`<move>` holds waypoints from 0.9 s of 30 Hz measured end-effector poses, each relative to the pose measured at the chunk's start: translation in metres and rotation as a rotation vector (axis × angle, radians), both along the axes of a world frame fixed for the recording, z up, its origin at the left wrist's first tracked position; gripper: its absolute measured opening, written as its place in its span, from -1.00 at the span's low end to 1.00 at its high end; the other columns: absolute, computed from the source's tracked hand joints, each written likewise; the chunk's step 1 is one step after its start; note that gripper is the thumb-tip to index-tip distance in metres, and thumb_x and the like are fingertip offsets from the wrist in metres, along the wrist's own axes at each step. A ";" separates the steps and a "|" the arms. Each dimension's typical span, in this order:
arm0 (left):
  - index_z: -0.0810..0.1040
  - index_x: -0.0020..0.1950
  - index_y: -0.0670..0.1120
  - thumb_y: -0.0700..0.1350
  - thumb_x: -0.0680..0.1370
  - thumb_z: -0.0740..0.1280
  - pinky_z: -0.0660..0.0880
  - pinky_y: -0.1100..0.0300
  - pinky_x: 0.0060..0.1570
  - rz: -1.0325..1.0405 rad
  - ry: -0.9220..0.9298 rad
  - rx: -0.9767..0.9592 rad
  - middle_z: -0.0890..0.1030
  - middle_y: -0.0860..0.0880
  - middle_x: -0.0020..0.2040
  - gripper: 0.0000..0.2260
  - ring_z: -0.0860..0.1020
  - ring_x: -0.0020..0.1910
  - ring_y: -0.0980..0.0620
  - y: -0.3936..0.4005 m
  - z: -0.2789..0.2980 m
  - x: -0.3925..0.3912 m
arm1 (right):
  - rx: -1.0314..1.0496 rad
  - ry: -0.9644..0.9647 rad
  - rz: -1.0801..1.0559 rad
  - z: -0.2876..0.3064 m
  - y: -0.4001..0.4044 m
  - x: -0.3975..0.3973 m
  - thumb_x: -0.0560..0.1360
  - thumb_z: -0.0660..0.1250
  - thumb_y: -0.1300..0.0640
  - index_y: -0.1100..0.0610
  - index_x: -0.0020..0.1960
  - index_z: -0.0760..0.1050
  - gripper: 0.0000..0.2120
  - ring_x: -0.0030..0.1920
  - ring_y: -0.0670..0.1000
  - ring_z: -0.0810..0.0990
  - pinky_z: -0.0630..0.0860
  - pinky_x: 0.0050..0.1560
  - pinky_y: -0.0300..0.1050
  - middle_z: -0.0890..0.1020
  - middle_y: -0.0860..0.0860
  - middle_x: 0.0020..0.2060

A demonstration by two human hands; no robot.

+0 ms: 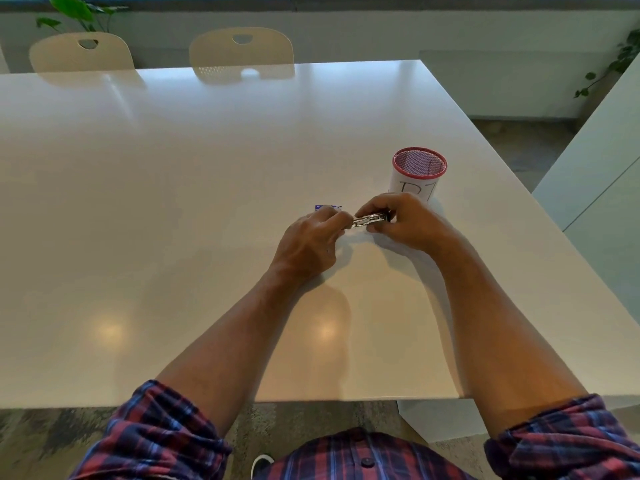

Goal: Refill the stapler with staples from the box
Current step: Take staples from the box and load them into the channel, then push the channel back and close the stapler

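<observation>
A small metal stapler (370, 219) lies lengthwise between my two hands, just above the white table (173, 202). My right hand (398, 220) grips its right end, fingers curled over the top. My left hand (313, 240) pinches its left end with thumb and fingertips; whether a staple strip sits in those fingers is too small to tell. The purple staple box (327, 207) rests on the table right behind my left hand, mostly hidden by the knuckles.
A red-rimmed mesh pen cup (418, 174) with a white paper label stands just behind my right hand. Two beige chairs (242, 51) stand at the table's far edge. The table's right edge falls off close to the cup.
</observation>
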State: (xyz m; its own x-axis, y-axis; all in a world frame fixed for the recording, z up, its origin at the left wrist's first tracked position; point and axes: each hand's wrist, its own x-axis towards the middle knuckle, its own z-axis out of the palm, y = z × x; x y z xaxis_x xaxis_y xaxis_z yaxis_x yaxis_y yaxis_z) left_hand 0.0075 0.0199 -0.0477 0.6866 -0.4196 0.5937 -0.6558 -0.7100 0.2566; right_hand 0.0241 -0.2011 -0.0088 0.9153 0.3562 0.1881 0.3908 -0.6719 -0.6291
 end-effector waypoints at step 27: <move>0.67 -0.06 -0.14 -0.38 0.44 0.48 0.57 0.03 -0.19 -0.041 -0.312 0.138 0.71 -0.10 0.04 -0.82 0.65 -0.13 -0.18 0.000 -0.009 0.004 | -0.002 0.025 0.018 -0.005 -0.007 -0.005 0.48 0.53 0.15 0.00 0.15 0.68 -0.75 -0.04 -0.11 0.64 0.52 0.00 -0.25 0.72 -0.09 -0.07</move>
State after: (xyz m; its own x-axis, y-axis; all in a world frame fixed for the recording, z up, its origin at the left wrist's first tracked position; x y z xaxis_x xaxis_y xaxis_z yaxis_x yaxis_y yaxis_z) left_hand 0.0116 0.0196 -0.0569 0.4619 -0.5342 0.7080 -0.7162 -0.6955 -0.0575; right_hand 0.0189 -0.2084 -0.0141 0.9132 0.3728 0.1645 0.3868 -0.6661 -0.6377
